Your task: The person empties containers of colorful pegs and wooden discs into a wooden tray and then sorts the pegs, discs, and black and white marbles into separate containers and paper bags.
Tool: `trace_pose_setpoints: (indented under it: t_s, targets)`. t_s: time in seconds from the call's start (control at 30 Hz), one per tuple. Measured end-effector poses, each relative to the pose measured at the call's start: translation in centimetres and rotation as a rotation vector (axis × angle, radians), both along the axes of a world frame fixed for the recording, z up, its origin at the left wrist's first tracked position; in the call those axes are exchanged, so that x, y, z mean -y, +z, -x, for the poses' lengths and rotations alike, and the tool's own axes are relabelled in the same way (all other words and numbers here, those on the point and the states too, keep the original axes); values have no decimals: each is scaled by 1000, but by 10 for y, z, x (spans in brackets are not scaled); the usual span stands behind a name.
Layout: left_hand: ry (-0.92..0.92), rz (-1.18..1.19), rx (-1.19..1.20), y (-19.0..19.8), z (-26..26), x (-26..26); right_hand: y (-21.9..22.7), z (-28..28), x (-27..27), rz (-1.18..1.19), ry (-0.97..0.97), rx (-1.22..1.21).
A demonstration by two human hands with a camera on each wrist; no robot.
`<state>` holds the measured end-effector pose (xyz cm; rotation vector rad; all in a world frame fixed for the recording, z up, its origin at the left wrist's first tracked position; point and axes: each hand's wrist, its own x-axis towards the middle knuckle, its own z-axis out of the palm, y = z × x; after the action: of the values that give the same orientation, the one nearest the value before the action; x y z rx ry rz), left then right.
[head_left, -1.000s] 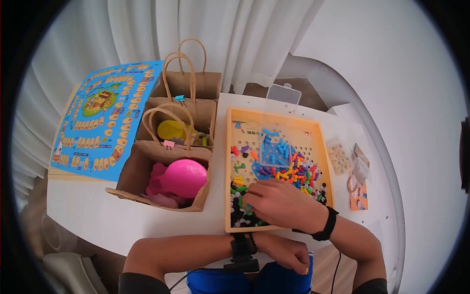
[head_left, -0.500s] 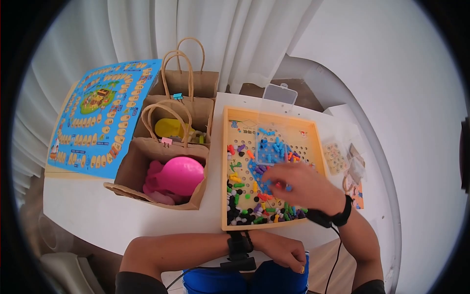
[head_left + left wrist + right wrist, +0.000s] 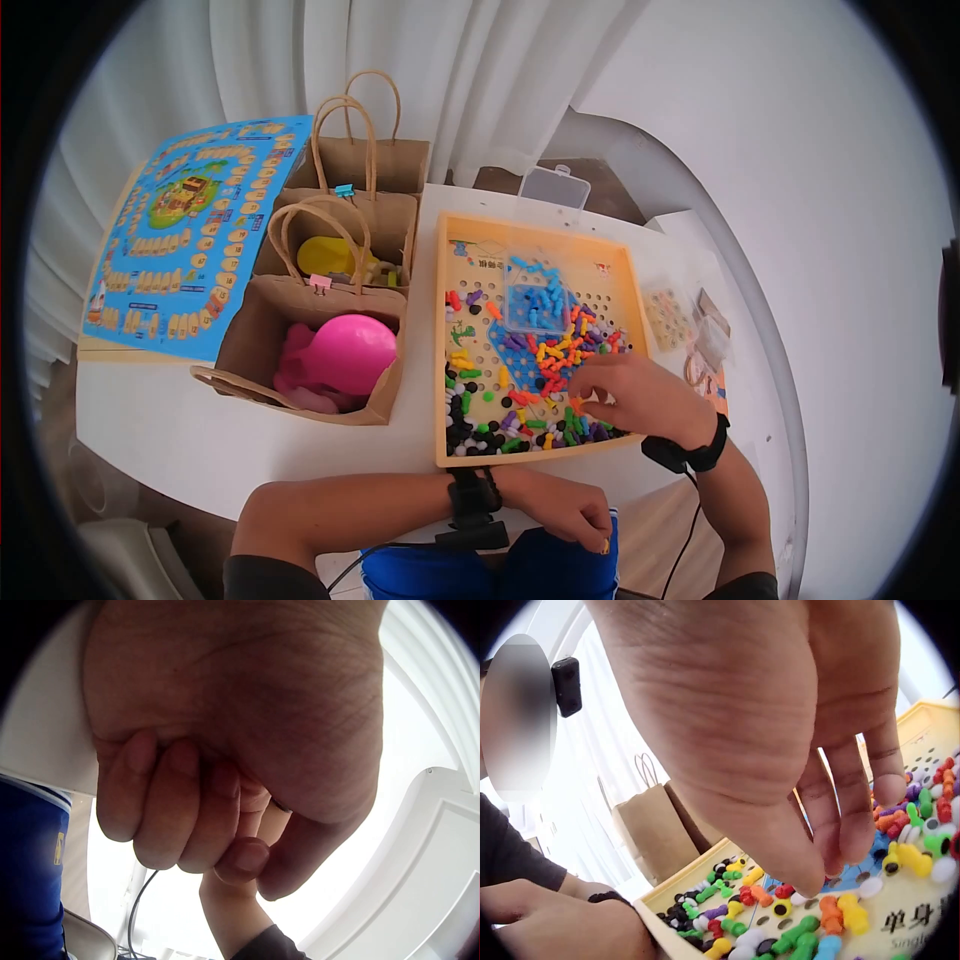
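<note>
A wooden tray [image 3: 441, 350] is sitting on a white desk [image 3: 150, 410], right of center in the head view. Inside it, multicolored pegs [image 3: 557, 353] are lying scattered, many heaping mid-tray, others gathering along the lower edge. A clear plastic box [image 3: 511, 322], lid hinging back, is standing in the tray's upper part, holding blue pegs [image 3: 540, 288].

The right hand [image 3: 645, 395] is reaching over the tray's right side, thumb and fingers standing apart; whether the fingertips are touching pegs I cannot tell. The left hand [image 3: 565, 508] is lying at lower center, fingers curling into the palm around nothing visible.

Left of the tray, three brown paper bags [image 3: 245, 335] are standing in a row: the nearest is holding something pink [image 3: 355, 355], the middle one something yellow [image 3: 325, 255]; the farthest is hiding its contents. At right, a small clear case [image 3: 668, 315] is holding round pieces.
</note>
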<state>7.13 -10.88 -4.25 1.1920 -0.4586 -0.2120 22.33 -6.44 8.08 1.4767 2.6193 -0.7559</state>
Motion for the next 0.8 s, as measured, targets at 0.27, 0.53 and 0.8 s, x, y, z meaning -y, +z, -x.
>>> trace_pose_setpoints:
  t_s: [0.27, 0.53, 0.8]
  targets:
    - [-15, 17, 6, -2, -2, -1, -12, 2, 27, -58, -76, 173]
    - [-12, 18, 0, -3, -1, 1, 11, -14, 9, -165, -253, -132]
    - [-32, 38, 2, -7, -3, 1, -4, -33, -11, -143, -367, -212]
